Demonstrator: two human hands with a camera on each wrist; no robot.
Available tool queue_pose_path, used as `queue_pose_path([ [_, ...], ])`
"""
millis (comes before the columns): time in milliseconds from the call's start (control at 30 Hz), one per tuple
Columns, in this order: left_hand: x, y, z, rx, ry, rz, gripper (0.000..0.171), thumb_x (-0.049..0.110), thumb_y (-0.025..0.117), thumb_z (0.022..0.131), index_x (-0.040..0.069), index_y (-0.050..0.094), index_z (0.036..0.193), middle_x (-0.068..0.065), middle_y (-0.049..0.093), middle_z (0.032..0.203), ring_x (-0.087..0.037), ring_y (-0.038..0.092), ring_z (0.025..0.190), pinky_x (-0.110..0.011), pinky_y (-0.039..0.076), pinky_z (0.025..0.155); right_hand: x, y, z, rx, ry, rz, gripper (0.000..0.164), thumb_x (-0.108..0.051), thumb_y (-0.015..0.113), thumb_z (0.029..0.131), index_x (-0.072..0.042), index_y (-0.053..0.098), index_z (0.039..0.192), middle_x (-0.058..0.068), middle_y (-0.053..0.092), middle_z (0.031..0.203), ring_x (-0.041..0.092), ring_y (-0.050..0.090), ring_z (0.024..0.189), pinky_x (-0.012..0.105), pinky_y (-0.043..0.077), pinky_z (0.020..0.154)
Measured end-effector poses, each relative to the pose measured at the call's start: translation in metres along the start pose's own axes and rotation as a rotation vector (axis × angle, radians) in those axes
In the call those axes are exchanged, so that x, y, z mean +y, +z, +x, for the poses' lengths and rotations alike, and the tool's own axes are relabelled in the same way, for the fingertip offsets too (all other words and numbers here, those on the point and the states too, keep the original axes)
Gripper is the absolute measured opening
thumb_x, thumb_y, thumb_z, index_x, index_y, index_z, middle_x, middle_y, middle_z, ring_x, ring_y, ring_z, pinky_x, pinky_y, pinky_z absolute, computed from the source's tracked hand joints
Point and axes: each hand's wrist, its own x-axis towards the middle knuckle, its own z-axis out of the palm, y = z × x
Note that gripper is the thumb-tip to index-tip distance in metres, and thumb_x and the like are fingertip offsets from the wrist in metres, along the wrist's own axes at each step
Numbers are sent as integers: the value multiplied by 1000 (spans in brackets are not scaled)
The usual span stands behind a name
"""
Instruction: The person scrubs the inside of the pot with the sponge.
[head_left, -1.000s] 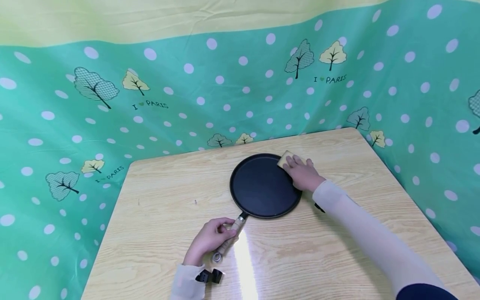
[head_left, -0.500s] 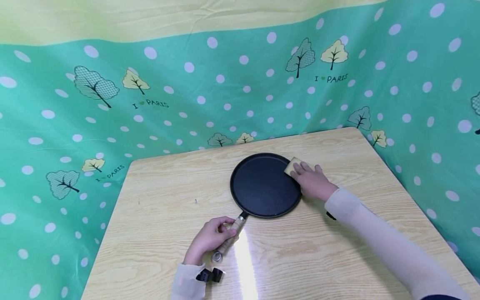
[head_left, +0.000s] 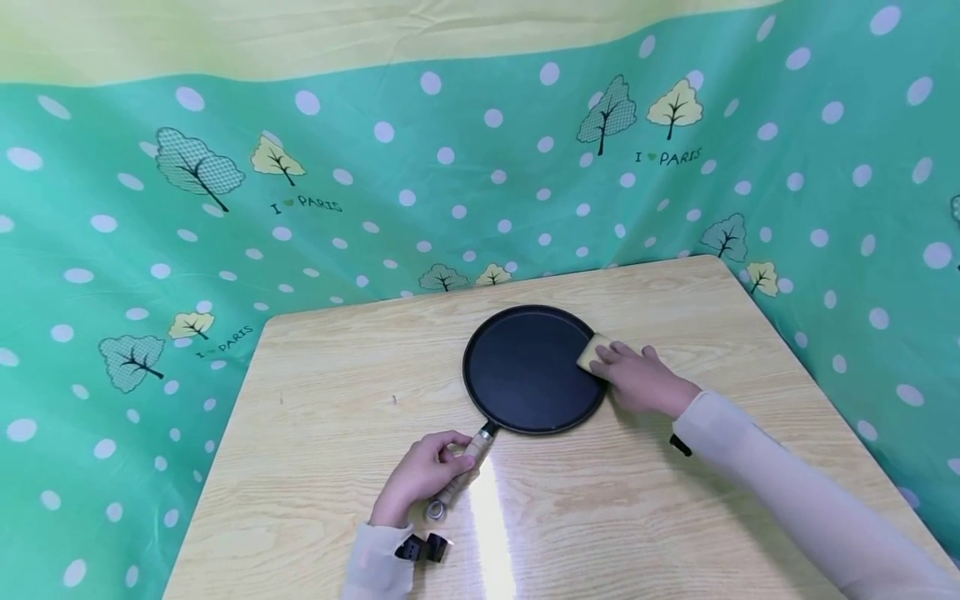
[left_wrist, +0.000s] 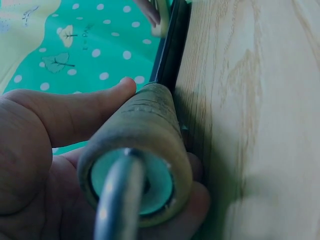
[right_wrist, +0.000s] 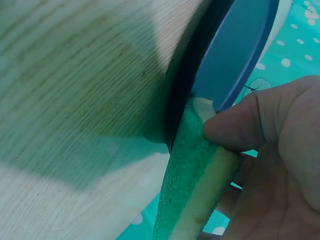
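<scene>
A flat black frying pan (head_left: 532,371) lies on the wooden table, its handle pointing toward the near left. My left hand (head_left: 427,473) grips the wood-look handle (left_wrist: 145,120), thumb along one side and fingers beneath, as the left wrist view shows. At the handle's end is a metal hanging ring (head_left: 435,509). On the pan's right rim, my right hand (head_left: 641,377) holds a sponge (head_left: 592,353) with its fingers spread over it. In the right wrist view the sponge has a green scouring side (right_wrist: 185,165) and a yellow side, and my thumb presses it against the rim.
The light wooden table (head_left: 337,400) reaches back to a green dotted curtain (head_left: 375,208) hanging behind and at both sides. A small dark mark (head_left: 394,400) shows on the tabletop left of the pan. A bright light streak reflects in front of the pan.
My right hand has slid the sponge along the pan's rim, from the upper right down to the right side. My left hand keeps its grip on the handle, and the pan stays in place.
</scene>
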Motion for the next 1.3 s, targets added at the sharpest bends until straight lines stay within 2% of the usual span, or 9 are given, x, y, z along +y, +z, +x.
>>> queue_pose_path([
  [200, 0, 0, 1, -1, -8, 1, 31, 22, 79, 95, 8, 75, 122, 1, 57, 71, -14, 53, 65, -29, 43, 64, -4, -1, -12, -6, -47, 6, 49, -1, 59, 100, -3, 59, 148, 28, 45, 158, 53, 38, 146, 79, 33, 105],
  [467, 1, -1, 1, -9, -14, -11, 29, 22, 78, 96, 8, 74, 121, 1, 57, 73, -15, 53, 66, -30, 42, 64, -8, -1, -20, -25, -68, 58, 49, -2, 60, 98, -5, 61, 147, 25, 47, 158, 50, 41, 145, 79, 32, 105],
  [733, -1, 1, 3, -12, -22, -9, 28, 21, 79, 96, 8, 74, 120, 1, 56, 74, -16, 53, 67, -30, 43, 65, -11, 0, -26, -86, -103, 200, 52, 4, 53, 96, -6, 62, 147, 22, 48, 158, 50, 37, 148, 81, 24, 109],
  [933, -2, 1, 2, -12, -21, -12, 27, 21, 79, 96, 9, 75, 120, 0, 56, 74, -16, 53, 68, -30, 42, 65, -10, 2, -28, -82, -159, 228, 54, 7, 54, 94, -5, 63, 145, 22, 50, 157, 48, 40, 147, 80, 26, 108],
  [1133, -1, 1, 2, -13, -33, -33, 28, 21, 79, 96, 9, 75, 120, 0, 56, 74, -16, 53, 68, -30, 42, 65, -8, 2, -28, -110, -233, 308, 58, 12, 52, 89, -4, 63, 144, 21, 51, 156, 47, 39, 148, 78, 27, 109],
  [1300, -1, 0, 2, -16, -35, -39, 28, 20, 79, 96, 8, 75, 120, 0, 57, 74, -16, 53, 67, -30, 43, 65, -9, 4, -24, -129, -309, 386, 64, 18, 49, 86, -3, 63, 144, 21, 51, 156, 47, 40, 148, 69, 31, 115],
])
